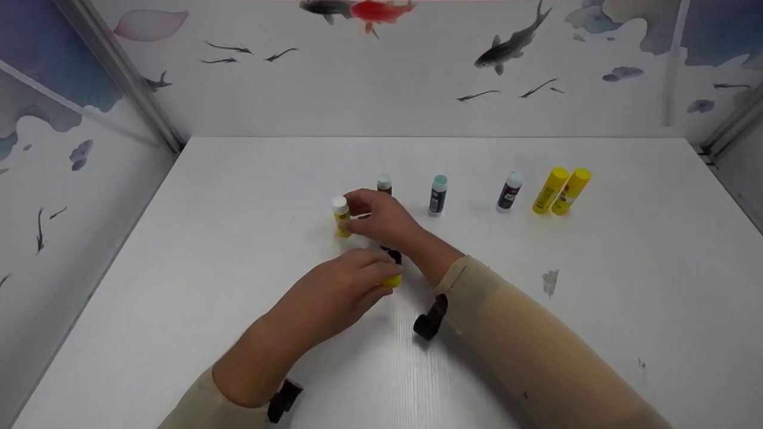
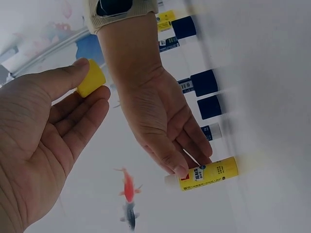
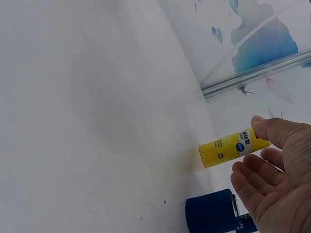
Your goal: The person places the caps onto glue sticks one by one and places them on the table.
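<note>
In the head view, my left hand (image 1: 337, 292) pinches a yellow cap (image 2: 92, 78) between thumb and fingers, raised over the table. My right hand (image 1: 390, 221) reaches across beyond it and holds an uncapped yellow glue stick (image 1: 340, 210) between thumb and fingers. That stick stands upright, its yellow base down at the tabletop and its whitish top exposed, as the left wrist view shows. Dark blue caps (image 2: 209, 107) stand near the right hand, partly hidden in the head view by both hands. Right behind the right hand is a dark-labelled glue stick (image 1: 384, 183) with a pale top.
Two more dark-labelled glue sticks, one in the middle (image 1: 438, 198) and one farther right (image 1: 509, 193), stand toward the back. Beside them are two yellow glue sticks (image 1: 549, 192). Printed wall panels (image 1: 417, 71) border the white table (image 1: 596, 322), which has a grey smudge (image 1: 549, 282).
</note>
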Tool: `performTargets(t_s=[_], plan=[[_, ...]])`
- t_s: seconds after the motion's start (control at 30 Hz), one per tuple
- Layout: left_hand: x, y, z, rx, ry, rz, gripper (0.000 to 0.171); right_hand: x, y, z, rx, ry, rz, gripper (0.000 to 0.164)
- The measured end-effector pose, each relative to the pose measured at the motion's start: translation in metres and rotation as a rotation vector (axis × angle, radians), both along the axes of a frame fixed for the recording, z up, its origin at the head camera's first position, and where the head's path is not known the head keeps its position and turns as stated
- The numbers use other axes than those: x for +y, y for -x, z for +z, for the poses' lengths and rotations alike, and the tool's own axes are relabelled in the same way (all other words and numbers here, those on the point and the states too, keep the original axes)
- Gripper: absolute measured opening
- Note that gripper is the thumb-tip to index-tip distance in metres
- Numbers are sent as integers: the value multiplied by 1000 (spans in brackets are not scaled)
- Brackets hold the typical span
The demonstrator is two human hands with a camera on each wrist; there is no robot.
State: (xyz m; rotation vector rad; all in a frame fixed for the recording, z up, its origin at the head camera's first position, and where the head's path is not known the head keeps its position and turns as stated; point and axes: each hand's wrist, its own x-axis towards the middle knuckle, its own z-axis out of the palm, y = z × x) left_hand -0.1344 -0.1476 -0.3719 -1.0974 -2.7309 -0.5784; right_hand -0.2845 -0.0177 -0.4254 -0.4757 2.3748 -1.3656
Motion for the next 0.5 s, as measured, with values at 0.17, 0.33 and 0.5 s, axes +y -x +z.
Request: performTargets(t_s=[0.17,0.33,0.5], plan=[[-1,1,-1,4,21,1,29,-1,0,-2,14,19,7,46],[-1,2,-1,-14,28,7,31,-1,0,-2,10,53,3,43],[-1,3,-2,-27,9,1,31,-2,0,-4,3,58,4,42]])
